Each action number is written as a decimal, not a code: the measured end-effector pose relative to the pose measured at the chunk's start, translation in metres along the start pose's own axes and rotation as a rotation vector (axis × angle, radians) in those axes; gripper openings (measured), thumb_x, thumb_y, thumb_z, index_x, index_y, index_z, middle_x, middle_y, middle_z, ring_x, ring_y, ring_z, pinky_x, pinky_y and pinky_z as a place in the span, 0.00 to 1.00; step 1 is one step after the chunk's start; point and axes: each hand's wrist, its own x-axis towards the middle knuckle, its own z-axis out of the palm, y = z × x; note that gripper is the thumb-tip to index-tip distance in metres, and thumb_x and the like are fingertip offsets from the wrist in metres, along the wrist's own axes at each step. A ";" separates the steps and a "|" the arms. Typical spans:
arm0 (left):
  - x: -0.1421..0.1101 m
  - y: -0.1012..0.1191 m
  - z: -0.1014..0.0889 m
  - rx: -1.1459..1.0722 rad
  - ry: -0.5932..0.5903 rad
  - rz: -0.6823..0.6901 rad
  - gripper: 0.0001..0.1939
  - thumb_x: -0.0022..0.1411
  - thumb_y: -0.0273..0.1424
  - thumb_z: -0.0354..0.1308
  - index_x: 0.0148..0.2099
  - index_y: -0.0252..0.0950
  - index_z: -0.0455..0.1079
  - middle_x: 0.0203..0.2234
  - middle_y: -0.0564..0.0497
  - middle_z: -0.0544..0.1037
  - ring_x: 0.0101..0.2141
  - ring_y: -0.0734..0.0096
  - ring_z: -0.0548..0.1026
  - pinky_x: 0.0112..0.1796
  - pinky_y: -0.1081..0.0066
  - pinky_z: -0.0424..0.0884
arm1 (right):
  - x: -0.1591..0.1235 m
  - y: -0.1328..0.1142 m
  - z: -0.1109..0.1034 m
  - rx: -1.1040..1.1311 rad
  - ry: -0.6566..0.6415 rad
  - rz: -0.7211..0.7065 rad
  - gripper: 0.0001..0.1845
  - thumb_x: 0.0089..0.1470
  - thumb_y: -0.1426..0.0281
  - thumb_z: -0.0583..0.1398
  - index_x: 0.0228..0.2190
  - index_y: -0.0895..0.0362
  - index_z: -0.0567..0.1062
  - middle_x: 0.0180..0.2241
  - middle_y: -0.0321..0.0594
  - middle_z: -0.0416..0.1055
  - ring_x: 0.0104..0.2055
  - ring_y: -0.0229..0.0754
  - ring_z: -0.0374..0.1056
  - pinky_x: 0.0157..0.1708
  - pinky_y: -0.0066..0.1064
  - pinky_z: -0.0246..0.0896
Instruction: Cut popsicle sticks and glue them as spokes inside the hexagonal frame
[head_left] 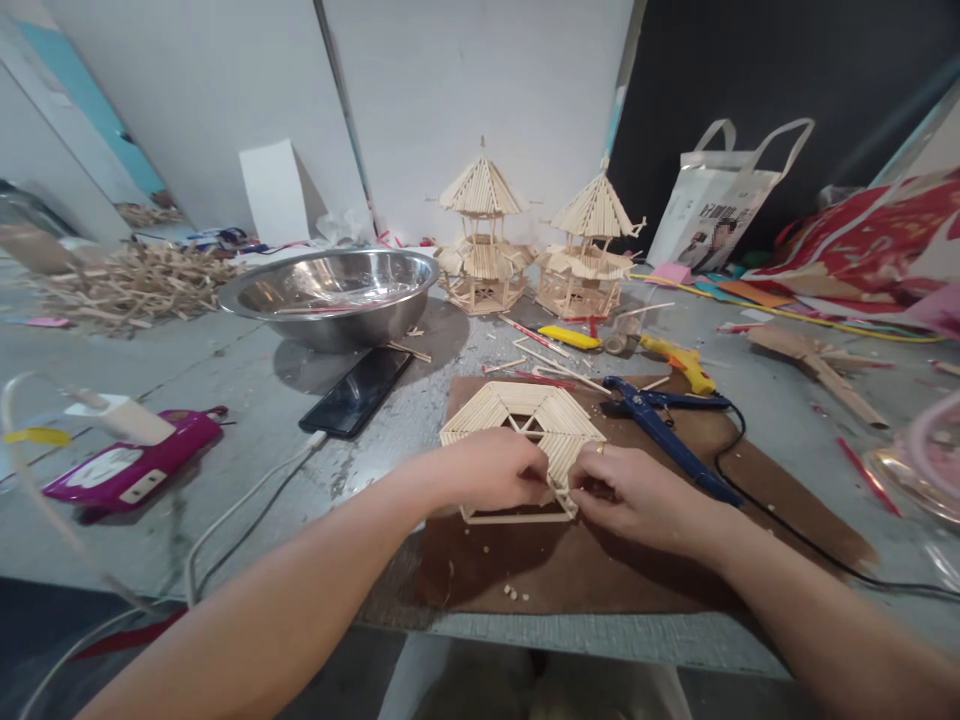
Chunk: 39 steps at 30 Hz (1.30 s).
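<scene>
A hexagonal roof made of thin wooden sticks [517, 415] lies on a brown mat [600, 560] in front of me. My left hand [487, 470] grips its near left edge with fingers curled. On the near right side, my right hand [637, 495], wearing a ring, pinches the roof's edge. Both hands meet at the roof's front corner. A blue glue gun [664, 420] lies on the mat just right of the roof, its black cord trailing to the right.
Two finished stick pagodas [484, 235] [592, 250] stand at the back. A steel bowl [330, 290], a black phone [356, 392], a pink phone on a charger [131, 465], a stick pile [135, 280], a yellow glue gun [679, 360] and a white bag [712, 210] surround the mat.
</scene>
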 end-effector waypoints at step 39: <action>0.020 -0.033 0.007 -0.116 0.573 -0.191 0.18 0.55 0.35 0.42 0.21 0.31 0.63 0.14 0.57 0.59 0.18 0.82 0.54 0.20 0.78 0.48 | -0.016 0.084 -0.046 -0.379 -0.169 0.711 0.25 0.36 0.45 0.49 0.24 0.53 0.70 0.29 0.44 0.70 0.30 0.49 0.65 0.21 0.31 0.50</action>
